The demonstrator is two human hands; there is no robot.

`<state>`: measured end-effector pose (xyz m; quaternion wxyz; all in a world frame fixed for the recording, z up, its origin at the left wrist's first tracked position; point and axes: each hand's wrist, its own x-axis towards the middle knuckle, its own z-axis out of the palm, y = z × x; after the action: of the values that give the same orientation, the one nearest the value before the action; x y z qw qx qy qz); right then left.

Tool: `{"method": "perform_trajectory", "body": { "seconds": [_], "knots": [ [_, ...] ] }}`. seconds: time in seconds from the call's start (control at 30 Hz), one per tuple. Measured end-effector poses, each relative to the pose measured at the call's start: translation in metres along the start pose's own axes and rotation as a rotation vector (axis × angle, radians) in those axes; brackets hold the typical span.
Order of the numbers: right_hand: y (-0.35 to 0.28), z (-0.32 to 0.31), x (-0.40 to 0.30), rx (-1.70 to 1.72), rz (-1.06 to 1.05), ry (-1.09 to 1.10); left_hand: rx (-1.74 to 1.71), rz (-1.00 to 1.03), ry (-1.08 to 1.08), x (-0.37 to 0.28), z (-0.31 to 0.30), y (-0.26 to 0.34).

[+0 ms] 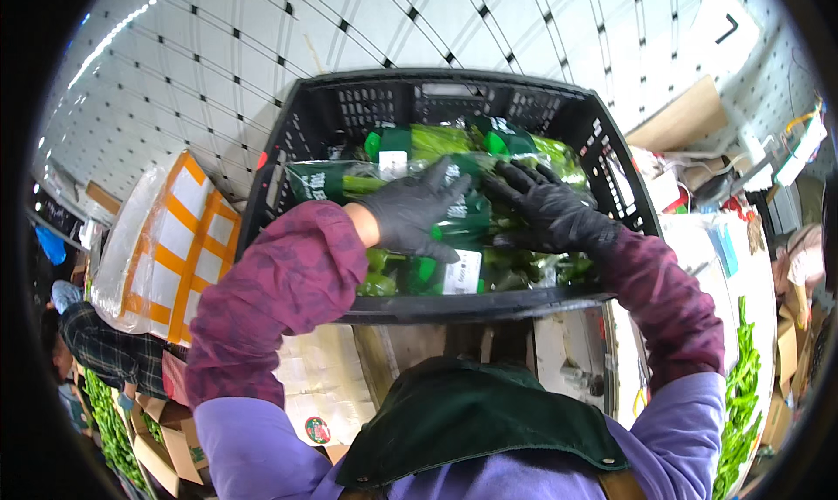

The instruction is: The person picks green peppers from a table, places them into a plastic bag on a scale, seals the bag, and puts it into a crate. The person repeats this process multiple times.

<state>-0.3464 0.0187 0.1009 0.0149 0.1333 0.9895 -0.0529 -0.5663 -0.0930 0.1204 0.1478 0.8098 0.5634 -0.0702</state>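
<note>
A black plastic crate stands in front of me, holding several clear bags of green vegetables with dark green printed panels and white labels. My left hand, in a dark glove, lies on a bag near the crate's middle, its fingers spread. To the right of it, my right hand, gloved too, rests on the bagged vegetables with its fingers spread and bent a little. The bags under both palms are partly hidden. Behind them, more bagged greens lie along the crate's far side.
A white foam box with orange tape stands left of the crate. Loose green vegetables lie on a white surface at right. A co-worker in a plaid sleeve is at far left by open cardboard boxes; another person is at far right.
</note>
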Motion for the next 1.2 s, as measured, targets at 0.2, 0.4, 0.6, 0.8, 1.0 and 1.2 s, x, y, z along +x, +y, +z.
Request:
{"method": "perform_trajectory", "body": {
  "seconds": [0.2, 0.4, 0.6, 0.8, 1.0, 1.2],
  "knots": [
    [0.115, -0.015, -0.040, 0.628, 0.276, 0.629, -0.512, -0.147, 0.693, -0.075, -0.047, -0.048],
    [0.167, 0.047, -0.040, 0.217, 0.535, 0.340, -0.292, -0.833, 0.680, -0.157, 0.022, -0.103],
    [0.067, 0.084, 0.058, 0.490, 0.284, 0.148, -0.384, -0.976, 0.484, -0.132, 0.026, -0.116],
    [-0.017, 0.107, 0.062, 0.623, 0.060, -0.020, -0.308, -1.177, 0.590, -0.142, 0.037, -0.078],
    [-0.078, 0.113, 0.019, 0.672, -0.030, -0.132, -0.485, -1.288, 1.038, -0.222, 0.086, 0.066],
    [-0.177, 0.100, -0.024, 0.680, -0.185, -0.231, -0.566, -1.521, 1.308, -0.307, 0.194, 0.207]
  ]
}}
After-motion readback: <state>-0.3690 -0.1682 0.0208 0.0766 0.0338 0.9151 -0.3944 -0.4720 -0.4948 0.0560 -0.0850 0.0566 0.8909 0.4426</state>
